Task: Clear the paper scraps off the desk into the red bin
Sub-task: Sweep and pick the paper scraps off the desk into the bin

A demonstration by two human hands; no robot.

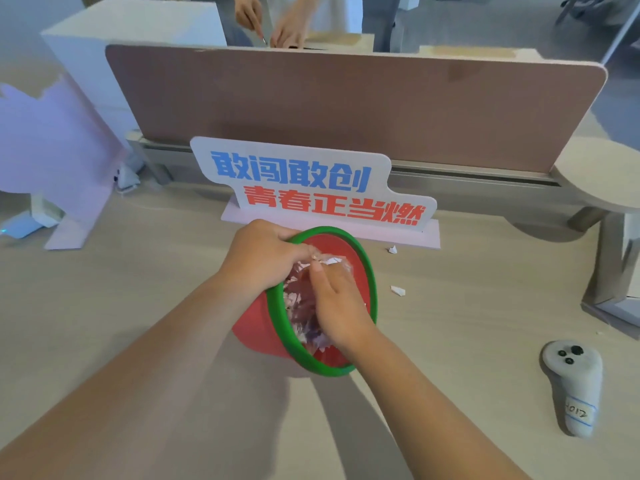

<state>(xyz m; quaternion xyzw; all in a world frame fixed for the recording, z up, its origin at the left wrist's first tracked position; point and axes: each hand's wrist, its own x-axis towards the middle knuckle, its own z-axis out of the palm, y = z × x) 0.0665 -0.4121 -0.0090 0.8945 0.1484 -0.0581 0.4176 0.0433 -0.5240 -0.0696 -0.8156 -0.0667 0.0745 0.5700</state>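
The bin point(263, 337) lies tipped on the tabletop point(138, 323) near the middle, its mouth turned right. The left hand point(263, 258) grips its far rim; the right hand point(337, 306) is at the mouth, over the scraps point(304, 306) in the bin. Two loose scraps lie on the tabletop just right of the bin, one point(392, 250) farther, one point(398, 291) nearer. A sign point(311, 185) stands just behind the bin, with a divider point(346, 105) behind that. A controller point(573, 382) lies at near right. A board point(52, 150) stands at far left.
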